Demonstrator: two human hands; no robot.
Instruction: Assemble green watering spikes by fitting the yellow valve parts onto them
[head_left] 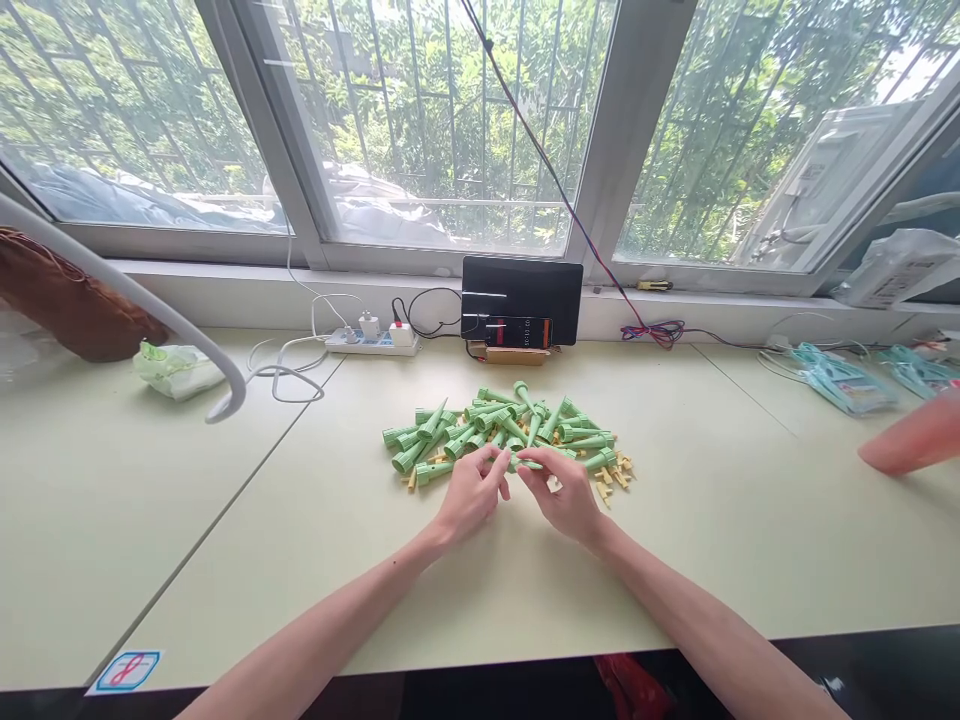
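Observation:
My left hand (472, 492) and my right hand (564, 494) meet at the front of a heap of green plastic watering spikes (469, 430). Between my fingertips lies one green watering spike (517, 462), pinched from both sides and partly covered by the fingers. The spikes are tapered, with ribbed round caps, and point in many directions. Small yellow plastic pieces (616, 472) are scattered at the heap's right edge, close to my right hand. A few more yellow pieces (412, 480) show at the left edge.
Behind the heap a phone (519, 331) leans against a black tablet (566, 290). A power strip (375, 344) with white cables stands back left. A white curved tube (180, 325) reaches in from the left. Blue plastic packets (844, 378) and a blurred pink object (911, 435) are at right.

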